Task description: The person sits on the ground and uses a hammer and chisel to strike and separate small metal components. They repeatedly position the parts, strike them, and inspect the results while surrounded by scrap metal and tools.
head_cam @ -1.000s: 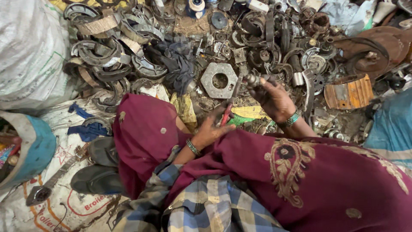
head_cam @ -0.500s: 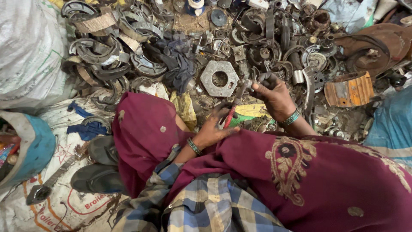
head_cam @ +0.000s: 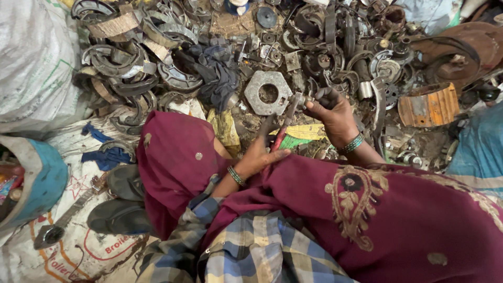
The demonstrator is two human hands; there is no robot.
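While red-handled pliers [head_cam: 283, 128] are being gripped by the left hand [head_cam: 259, 157], a small metal part [head_cam: 309, 99] is being clamped in the right hand [head_cam: 332, 112] above the scrap pile [head_cam: 314, 47]; steadier bracing is seemingly being required for dismantling.

Pliers [head_cam: 285, 123] perhaps slightly more upright
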